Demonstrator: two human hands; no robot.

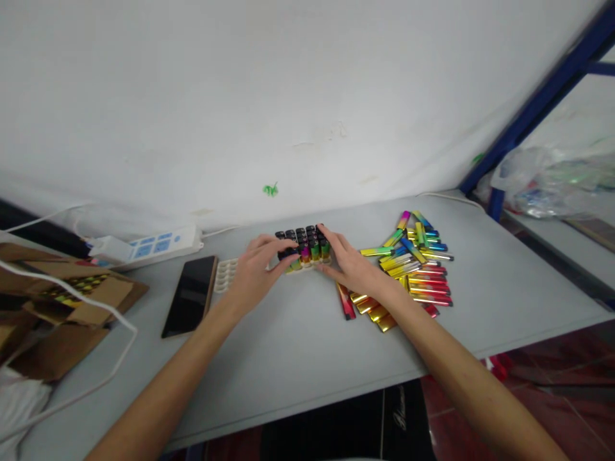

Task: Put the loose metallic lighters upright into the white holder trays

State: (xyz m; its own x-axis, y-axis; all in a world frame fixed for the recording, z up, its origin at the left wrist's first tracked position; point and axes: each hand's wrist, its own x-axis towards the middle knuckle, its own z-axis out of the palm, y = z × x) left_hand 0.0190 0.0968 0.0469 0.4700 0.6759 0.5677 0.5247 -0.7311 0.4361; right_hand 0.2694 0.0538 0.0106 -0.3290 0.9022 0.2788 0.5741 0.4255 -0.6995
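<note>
At the far middle of a pale grey tabletop (288, 349), a tight block of shiny, multicoloured, lighter-like sticks with black tops (310, 248) is flanked by two bare hands. The sticks are stood upright, long axes vertical, in rows on an off-white moulded tray (308, 267). By the left hand (257, 264), the near left corner is reached: a black top is framed between a curved thumb and forefinger, though whether it is pinched cannot be told. By the right hand (353, 261), the right side is bracketed, fingers spread, with the forefinger stretched to the far right corner and the thumb set low at the near edge. The block is thus placed directly between both sets of fingertips. A loose heap of metallic sticks in yellow, red and green (408, 266) is strewn to the right, nearer the right hand, laid flat at mixed angles. A second off-white tray with round hollows (223, 275) is partly hidden by the left hand, beside a black, flat-screened phone (189, 298).
</note>
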